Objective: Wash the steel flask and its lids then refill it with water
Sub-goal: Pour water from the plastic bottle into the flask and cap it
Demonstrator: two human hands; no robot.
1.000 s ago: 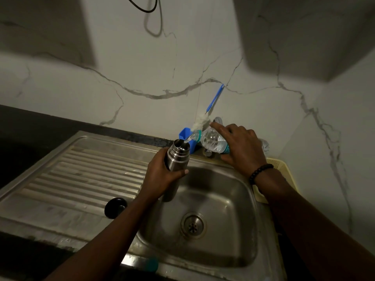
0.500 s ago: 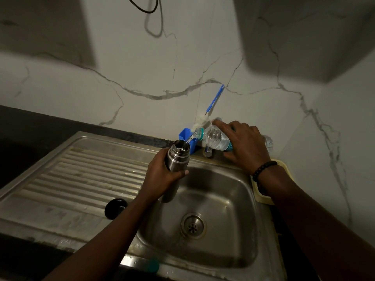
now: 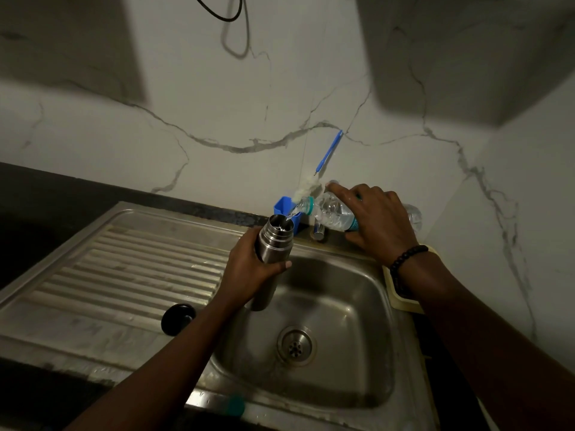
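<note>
My left hand (image 3: 249,269) grips the steel flask (image 3: 275,244) around its body and holds it upright, mouth uncovered, over the sink basin (image 3: 367,362). My right hand (image 3: 376,222) holds a clear plastic water bottle (image 3: 329,211) tipped toward the left. A thin stream of water runs from the bottle's mouth into the flask's mouth. A black round lid (image 3: 178,318) lies on the ribbed draining board (image 3: 124,275) to the left of the basin.
A blue-handled bottle brush (image 3: 326,160) stands in a blue holder (image 3: 284,209) against the marble wall. A tap base (image 3: 319,233) sits behind the basin. A yellow tray (image 3: 401,290) lies at the sink's right edge. The drain (image 3: 295,345) is in the basin's middle.
My right hand has lifted the bottle's rear end a little, tipping it more steeply. The flask and my left hand have stayed in place.
</note>
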